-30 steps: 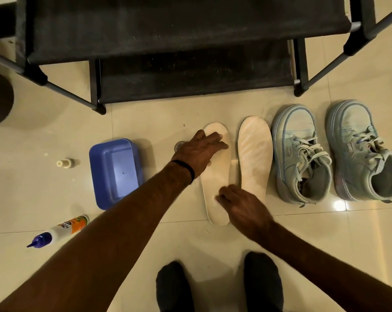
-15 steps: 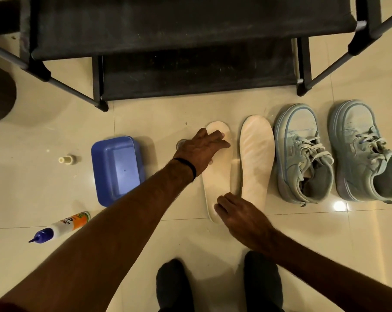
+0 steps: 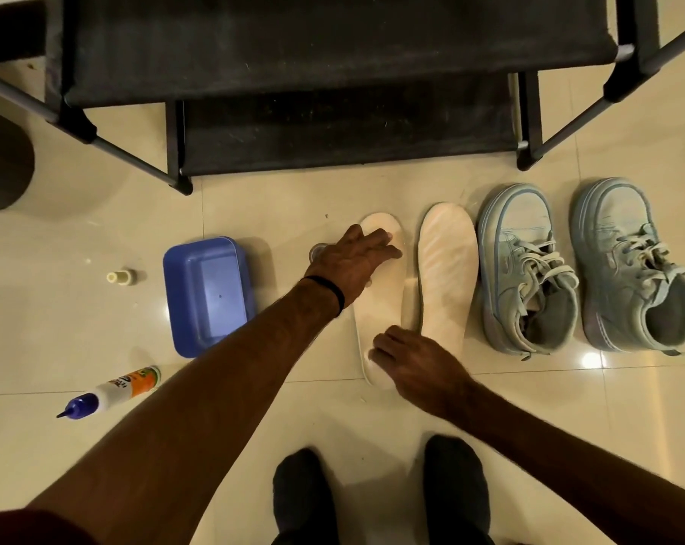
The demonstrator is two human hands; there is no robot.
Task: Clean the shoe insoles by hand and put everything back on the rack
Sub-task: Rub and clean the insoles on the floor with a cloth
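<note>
Two white insoles lie side by side on the tiled floor. My left hand (image 3: 354,259) lies flat over the toe end of the left insole (image 3: 380,308), fingers stretched across it. A small clear thing (image 3: 317,251) peeks out beside the hand, mostly hidden. My right hand (image 3: 409,361) rests bent fingertips on that insole's heel end. The right insole (image 3: 447,269) lies untouched next to it. Two pale blue lace-up shoes (image 3: 525,269) (image 3: 627,265) stand to the right, toes toward the black shoe rack (image 3: 313,96).
A blue plastic tub (image 3: 207,297) sits left of my left arm. A small cream cap (image 3: 121,277) and a bottle with a blue nozzle (image 3: 113,391) lie farther left. My dark-socked feet (image 3: 380,493) stand at the bottom. Rack legs reach the floor at both sides.
My right hand has slid a little down the left insole toward its heel. My left hand stays on the toe end, barely moved.
</note>
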